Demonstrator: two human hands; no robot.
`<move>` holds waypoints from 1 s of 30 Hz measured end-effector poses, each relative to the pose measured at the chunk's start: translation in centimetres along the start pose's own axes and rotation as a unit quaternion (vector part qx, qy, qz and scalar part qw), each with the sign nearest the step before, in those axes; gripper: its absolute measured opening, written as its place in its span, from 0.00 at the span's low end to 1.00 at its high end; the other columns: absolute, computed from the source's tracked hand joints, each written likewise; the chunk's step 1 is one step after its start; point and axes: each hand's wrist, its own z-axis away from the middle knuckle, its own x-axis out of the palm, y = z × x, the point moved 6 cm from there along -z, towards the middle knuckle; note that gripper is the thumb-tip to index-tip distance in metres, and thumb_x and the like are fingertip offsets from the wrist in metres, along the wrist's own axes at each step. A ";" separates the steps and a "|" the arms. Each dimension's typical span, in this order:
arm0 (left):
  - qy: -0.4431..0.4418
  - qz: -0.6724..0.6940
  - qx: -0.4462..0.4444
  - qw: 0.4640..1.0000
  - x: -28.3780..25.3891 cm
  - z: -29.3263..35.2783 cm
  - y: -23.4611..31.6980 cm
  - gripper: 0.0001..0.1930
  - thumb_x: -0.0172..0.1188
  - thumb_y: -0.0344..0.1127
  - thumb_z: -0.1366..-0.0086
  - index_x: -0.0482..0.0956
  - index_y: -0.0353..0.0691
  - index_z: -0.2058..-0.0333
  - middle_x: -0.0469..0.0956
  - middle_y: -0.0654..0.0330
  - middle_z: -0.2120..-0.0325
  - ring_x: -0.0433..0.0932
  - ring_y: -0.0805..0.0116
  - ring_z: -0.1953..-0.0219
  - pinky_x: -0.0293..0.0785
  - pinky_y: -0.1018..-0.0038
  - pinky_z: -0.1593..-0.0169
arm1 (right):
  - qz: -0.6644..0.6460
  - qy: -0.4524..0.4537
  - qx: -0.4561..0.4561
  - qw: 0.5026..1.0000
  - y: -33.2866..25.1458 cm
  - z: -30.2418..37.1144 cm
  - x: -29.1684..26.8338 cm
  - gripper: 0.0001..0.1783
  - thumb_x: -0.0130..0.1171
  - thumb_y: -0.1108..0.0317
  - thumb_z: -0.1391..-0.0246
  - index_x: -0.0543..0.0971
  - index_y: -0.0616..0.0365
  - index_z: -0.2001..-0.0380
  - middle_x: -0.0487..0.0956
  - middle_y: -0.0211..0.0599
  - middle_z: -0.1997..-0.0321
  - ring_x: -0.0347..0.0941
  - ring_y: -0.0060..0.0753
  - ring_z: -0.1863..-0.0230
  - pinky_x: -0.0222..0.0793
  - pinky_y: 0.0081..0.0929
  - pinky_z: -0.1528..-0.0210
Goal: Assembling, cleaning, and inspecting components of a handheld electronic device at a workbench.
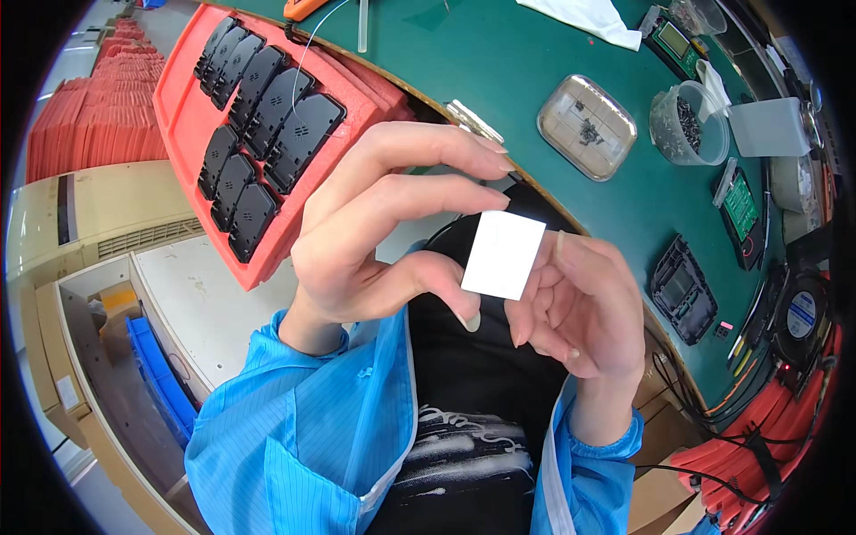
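A blank white square piece (pixel 504 255) is held up between my two hands, in front of my dark clothing. My left hand (pixel 383 223) has its thumb at the lower left edge of the square and a fingertip at its upper left corner; another finger is stretched out above. Against the right edge is my right hand (pixel 584 303), its fingers curled inward and partly hidden behind the square. Blue sleeves cover both forearms.
Several black plastic housings (pixel 299 134) lie on a red foam tray (pixel 178 98) to the left. On the green table (pixel 499 80) are a metal dish (pixel 615 160) of small dark parts, a clear tub (pixel 664 134), a black housing (pixel 682 290) and a green circuit board (pixel 740 207).
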 end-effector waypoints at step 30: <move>-0.057 -0.026 0.066 0.996 3.5 -1.1 2.1 0.23 0.75 0.38 0.49 0.85 0.36 0.54 0.82 0.46 0.55 0.84 0.46 0.51 0.84 0.60 0.52 | -0.019 -0.017 0.065 0.998 0.3 1.3 -2.1 0.30 0.48 0.50 0.27 0.79 0.76 0.55 0.78 0.46 0.76 0.59 0.16 0.87 0.48 0.16 0.88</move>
